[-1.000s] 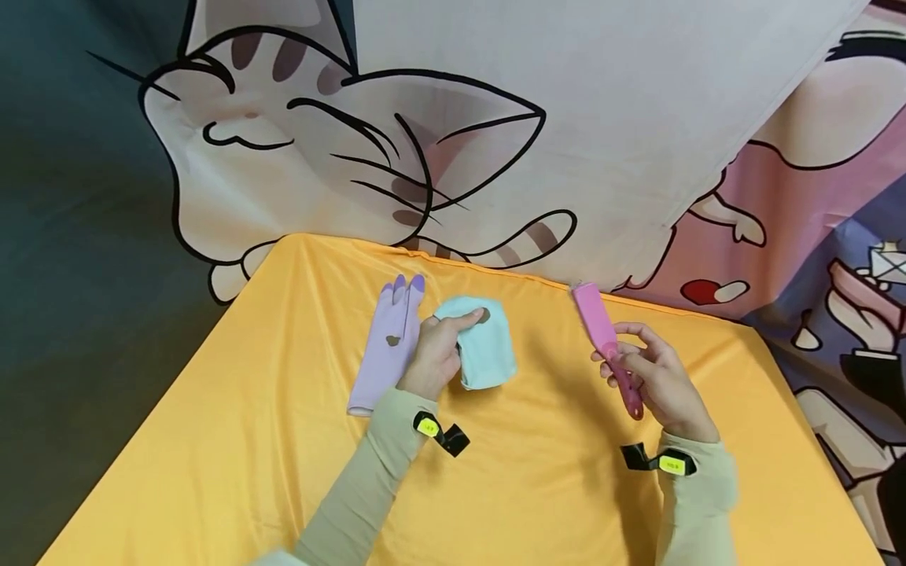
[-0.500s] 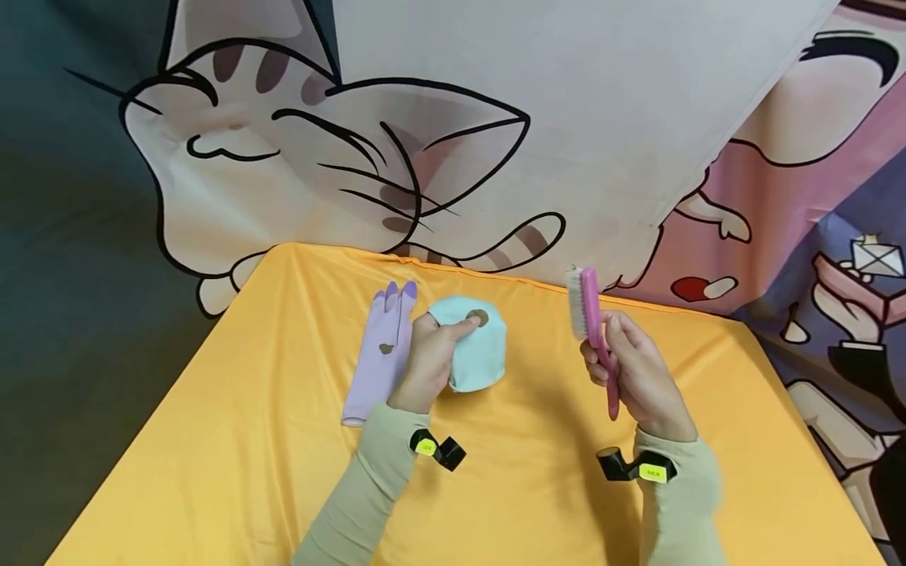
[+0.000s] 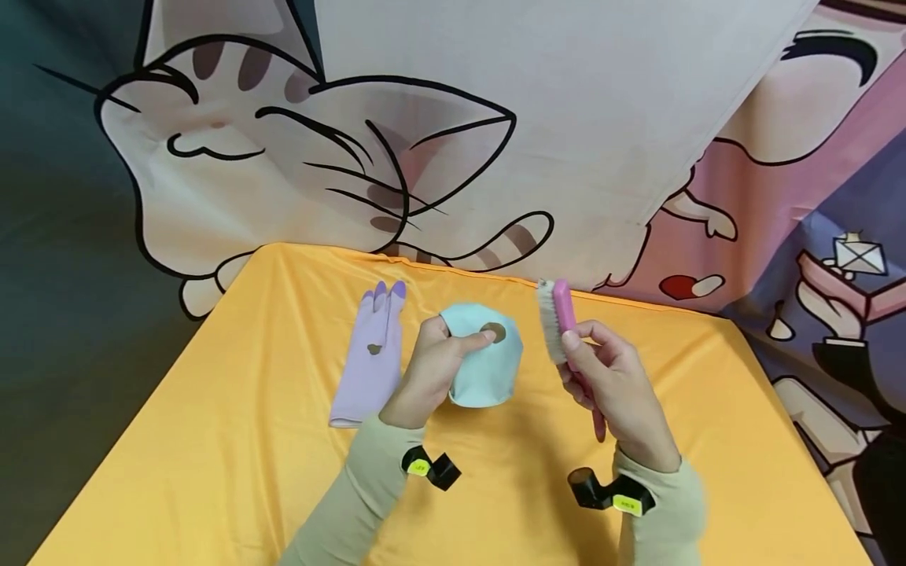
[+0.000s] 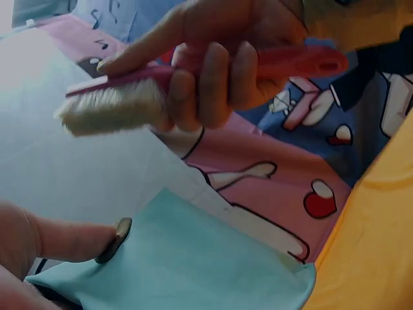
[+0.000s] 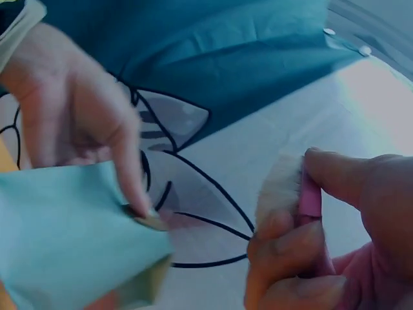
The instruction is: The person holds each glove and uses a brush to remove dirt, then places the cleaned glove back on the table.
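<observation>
My left hand [image 3: 432, 365] holds a light blue glove [image 3: 488, 369] up off the orange table, thumb pressing beside a brown spot [image 3: 494, 332] on it. The glove [image 4: 187, 265] and spot [image 4: 116, 237] also fill the left wrist view. My right hand [image 3: 609, 377] grips a pink brush [image 3: 562, 314] with pale bristles [image 3: 546, 322] facing the glove, just right of it. The brush [image 4: 193, 77] hangs above the glove in the left wrist view, and the brush [image 5: 303, 194] shows beside the glove [image 5: 71, 226] in the right wrist view.
A lilac glove [image 3: 371, 358] with a small brown spot lies flat on the orange tablecloth [image 3: 212, 472], left of my left hand. Cartoon-print cloth [image 3: 425, 141] hangs behind the table's far edge.
My right hand has carried the brush leftward toward the blue glove and turned its bristles to face it. My left hand has lifted and tilted the glove up.
</observation>
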`<state>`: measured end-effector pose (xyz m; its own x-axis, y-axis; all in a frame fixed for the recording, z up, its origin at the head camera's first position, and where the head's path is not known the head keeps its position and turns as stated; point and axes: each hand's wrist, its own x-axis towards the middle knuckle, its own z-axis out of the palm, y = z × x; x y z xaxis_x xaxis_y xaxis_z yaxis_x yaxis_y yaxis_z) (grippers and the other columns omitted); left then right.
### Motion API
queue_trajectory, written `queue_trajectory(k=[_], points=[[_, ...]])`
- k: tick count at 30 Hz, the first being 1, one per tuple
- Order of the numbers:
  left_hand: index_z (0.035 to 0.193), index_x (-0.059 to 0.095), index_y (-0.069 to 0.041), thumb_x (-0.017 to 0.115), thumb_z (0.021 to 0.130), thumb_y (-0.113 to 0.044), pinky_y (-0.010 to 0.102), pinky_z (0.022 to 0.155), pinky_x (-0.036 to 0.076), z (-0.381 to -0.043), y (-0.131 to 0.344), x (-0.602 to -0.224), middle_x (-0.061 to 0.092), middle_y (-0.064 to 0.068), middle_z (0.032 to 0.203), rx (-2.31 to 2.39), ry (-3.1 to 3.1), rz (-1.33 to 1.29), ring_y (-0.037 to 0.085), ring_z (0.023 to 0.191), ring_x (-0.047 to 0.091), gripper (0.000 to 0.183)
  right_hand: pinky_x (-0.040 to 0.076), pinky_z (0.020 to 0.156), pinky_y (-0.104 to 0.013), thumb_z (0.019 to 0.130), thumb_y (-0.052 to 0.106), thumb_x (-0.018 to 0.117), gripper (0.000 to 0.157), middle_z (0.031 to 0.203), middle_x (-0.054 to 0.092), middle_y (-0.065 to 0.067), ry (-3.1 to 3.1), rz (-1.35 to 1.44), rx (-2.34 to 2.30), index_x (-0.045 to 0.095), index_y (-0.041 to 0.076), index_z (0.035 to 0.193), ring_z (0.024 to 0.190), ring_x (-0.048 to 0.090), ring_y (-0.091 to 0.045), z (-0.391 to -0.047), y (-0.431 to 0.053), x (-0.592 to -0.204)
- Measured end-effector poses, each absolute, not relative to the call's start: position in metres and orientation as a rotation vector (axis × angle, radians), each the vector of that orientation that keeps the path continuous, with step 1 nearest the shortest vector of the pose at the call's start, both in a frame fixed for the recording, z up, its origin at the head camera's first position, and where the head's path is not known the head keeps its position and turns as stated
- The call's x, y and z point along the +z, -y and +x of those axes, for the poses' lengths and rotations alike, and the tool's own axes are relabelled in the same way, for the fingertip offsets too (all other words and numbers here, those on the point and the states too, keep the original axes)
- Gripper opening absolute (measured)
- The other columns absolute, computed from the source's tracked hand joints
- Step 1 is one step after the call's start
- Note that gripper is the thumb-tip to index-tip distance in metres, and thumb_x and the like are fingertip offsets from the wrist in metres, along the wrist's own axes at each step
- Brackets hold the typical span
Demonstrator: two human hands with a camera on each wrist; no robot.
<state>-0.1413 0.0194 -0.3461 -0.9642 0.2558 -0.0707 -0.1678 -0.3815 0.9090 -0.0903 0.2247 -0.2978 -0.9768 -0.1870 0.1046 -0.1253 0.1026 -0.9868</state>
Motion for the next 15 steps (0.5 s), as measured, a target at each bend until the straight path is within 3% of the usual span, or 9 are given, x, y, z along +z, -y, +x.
queue_trajectory(k=[8,15], points=[[0.109,0.058,-0.003,0.067,0.081,-0.005,0.038,0.081,0.051,-0.131,-0.018,-0.331,0.063,0.011,0.105,2.384,-1.725,0.186,0.023,0.096,0.062,0.030,0.029,0.034,-0.025,0.095,0.016,0.049,0.019,0.066,0.050,-0.010,-2.406,-0.377,-2.073,0.046,0.006,0.111,0.044,0.037,-0.015,-0.091,-0.195,-0.306],[0.107,0.058,-0.002,0.067,0.081,-0.004,0.038,0.081,0.051,-0.126,-0.019,-0.325,0.064,0.011,0.103,2.395,-1.814,0.261,0.022,0.094,0.062,0.028,0.028,0.034,-0.027,0.095,0.010,0.046,0.018,0.066,0.052,-0.006,-2.416,-0.444,-2.210,0.043,0.003,0.111,0.043,0.035,-0.018,-0.086,-0.183,-0.307]])
